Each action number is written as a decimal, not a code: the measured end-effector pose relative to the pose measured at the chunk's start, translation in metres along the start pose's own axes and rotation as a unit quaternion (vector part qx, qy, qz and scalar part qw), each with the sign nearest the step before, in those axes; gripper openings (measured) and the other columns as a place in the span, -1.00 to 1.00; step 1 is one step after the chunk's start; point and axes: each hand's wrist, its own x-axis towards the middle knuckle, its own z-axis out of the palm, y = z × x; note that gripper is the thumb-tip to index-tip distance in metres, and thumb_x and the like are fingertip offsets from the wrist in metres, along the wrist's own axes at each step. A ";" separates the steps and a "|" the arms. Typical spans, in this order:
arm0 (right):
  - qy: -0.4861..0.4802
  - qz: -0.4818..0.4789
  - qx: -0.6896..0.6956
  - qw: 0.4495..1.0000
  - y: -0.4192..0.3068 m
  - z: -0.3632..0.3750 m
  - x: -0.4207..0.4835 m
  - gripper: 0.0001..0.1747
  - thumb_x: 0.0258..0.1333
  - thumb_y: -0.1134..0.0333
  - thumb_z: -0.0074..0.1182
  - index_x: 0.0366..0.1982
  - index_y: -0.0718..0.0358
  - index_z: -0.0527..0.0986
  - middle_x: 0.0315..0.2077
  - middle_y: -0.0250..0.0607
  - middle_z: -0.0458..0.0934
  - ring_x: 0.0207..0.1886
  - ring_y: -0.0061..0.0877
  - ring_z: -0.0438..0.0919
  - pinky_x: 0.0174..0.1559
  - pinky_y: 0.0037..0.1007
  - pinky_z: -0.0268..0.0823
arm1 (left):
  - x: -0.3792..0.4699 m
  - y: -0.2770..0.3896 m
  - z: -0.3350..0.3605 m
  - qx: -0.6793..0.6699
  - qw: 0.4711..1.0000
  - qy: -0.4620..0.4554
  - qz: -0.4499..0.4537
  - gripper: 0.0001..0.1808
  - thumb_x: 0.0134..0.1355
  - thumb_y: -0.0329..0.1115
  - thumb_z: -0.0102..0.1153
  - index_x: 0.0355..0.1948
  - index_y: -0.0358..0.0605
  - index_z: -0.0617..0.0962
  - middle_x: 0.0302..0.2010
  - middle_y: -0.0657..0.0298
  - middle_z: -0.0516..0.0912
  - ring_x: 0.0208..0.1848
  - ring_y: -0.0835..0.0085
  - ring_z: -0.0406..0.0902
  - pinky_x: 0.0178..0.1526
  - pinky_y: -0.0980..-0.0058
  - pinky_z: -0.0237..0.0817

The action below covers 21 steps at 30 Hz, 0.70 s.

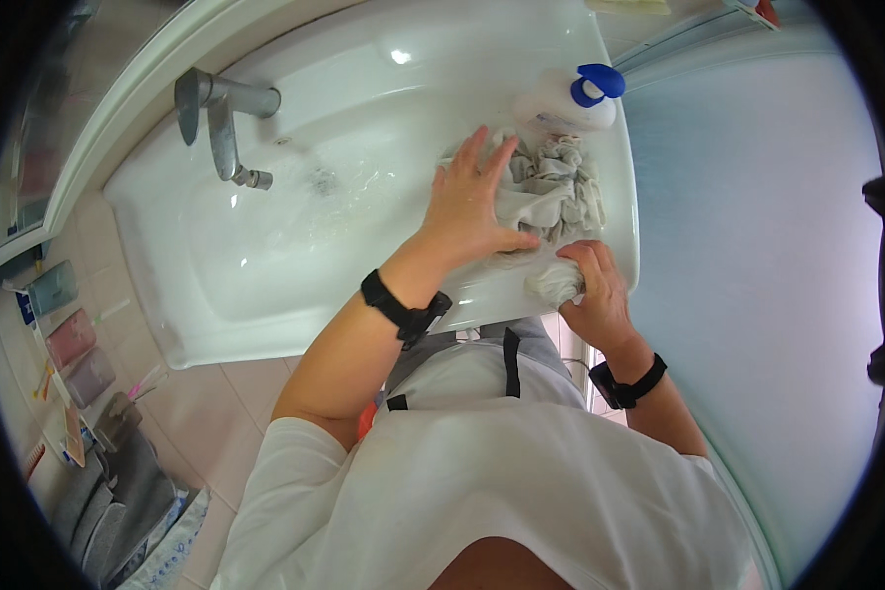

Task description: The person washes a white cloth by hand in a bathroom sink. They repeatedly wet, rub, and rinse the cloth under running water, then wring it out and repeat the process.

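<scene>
A heap of wet, crumpled whitish cloth [549, 195] lies on the right-hand ledge of a white washbasin [214, 317]. My left hand [466, 203] is over the left side of this heap, fingers spread wide and nothing grasped. Whether its fingertips press on the fabric, I cannot tell. Closer to the basin's front right corner, my right hand [601, 291] grips a small bunched wad of white cloth [555, 283] between thumb and fingers. Behind the heap stands a translucent pump bottle [568, 107] with a blue top.
A chrome faucet [225, 125] rises at the basin's back left. Shallow water [324, 181] shows around the drain. A frosted panel [752, 221] borders the right side. Wall-mounted cups [72, 338] and hanging grey towels [118, 487] are at left.
</scene>
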 end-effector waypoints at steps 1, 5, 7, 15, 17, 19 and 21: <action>0.007 0.013 -0.025 1.000 0.008 -0.001 -0.003 -0.42 -0.26 0.54 0.21 -0.04 0.16 0.48 -0.03 -0.11 0.49 0.03 -0.10 0.44 0.02 -0.19 0.35 | 0.004 0.004 0.009 0.038 0.999 -0.001 0.015 0.06 -0.26 -0.01 0.56 0.29 -0.05 0.34 0.38 -0.06 0.20 0.43 -0.09 0.11 0.38 0.14 0.13; 0.033 0.047 -0.113 0.992 0.028 0.003 -0.004 -0.42 -0.27 0.59 0.13 -0.04 0.18 0.48 0.01 -0.10 0.46 0.12 -0.10 0.39 0.15 -0.17 0.24 | 0.007 0.005 0.033 0.099 0.995 0.003 0.020 -0.07 -0.29 -0.22 0.56 0.19 0.02 0.40 0.27 0.00 0.30 0.24 -0.05 0.34 0.18 0.10 0.32; 0.061 0.039 -0.088 0.993 0.030 0.004 -0.003 -0.41 -0.28 0.61 0.09 -0.03 0.19 0.49 0.03 -0.09 0.45 0.16 -0.10 0.36 0.20 -0.18 0.19 | 0.007 0.000 0.036 0.049 0.998 -0.022 -0.033 -0.18 -0.30 -0.31 0.52 0.10 -0.03 0.45 0.16 0.03 0.40 0.08 -0.01 0.46 0.08 0.17 0.38; 0.121 0.015 0.067 0.990 0.019 -0.020 0.007 -0.49 -0.15 0.59 0.10 -0.03 0.22 0.49 0.02 -0.09 0.48 0.10 -0.12 0.42 0.09 -0.19 0.33 | 0.003 0.005 -0.020 -0.354 0.923 0.006 -0.153 -0.49 -0.18 -0.53 0.28 -0.11 -0.11 0.48 -0.14 0.26 0.55 -0.09 0.44 0.53 0.01 0.48 0.37; 0.068 0.049 0.209 0.974 0.015 -0.018 0.014 -0.58 0.02 0.49 0.11 -0.01 0.21 0.48 0.03 -0.14 0.48 0.10 -0.19 0.43 0.06 -0.19 0.37 | -0.004 0.016 -0.039 -0.421 0.897 0.019 -0.136 -0.51 -0.17 -0.55 0.25 -0.12 -0.09 0.48 -0.12 0.31 0.53 -0.07 0.53 0.48 0.03 0.51 0.34; -0.030 0.124 0.395 0.910 0.008 -0.009 0.023 -0.62 0.22 0.32 0.12 0.06 0.19 0.45 0.07 -0.20 0.48 0.12 -0.27 0.45 0.07 -0.20 0.40 | -0.012 0.025 -0.053 -0.485 0.865 0.030 -0.126 -0.50 -0.17 -0.55 0.26 -0.11 -0.08 0.48 -0.11 0.30 0.52 -0.06 0.53 0.48 0.06 0.50 0.32; -0.108 0.211 0.633 0.737 -0.003 0.004 0.032 -0.42 0.32 0.00 -0.06 0.23 0.19 0.31 0.19 -0.21 0.41 0.22 -0.29 0.40 0.18 -0.19 0.33 | -0.020 0.029 -0.064 -0.523 0.846 0.034 -0.095 -0.49 -0.17 -0.55 0.26 -0.11 -0.07 0.47 -0.09 0.29 0.52 -0.05 0.54 0.47 0.07 0.49 0.31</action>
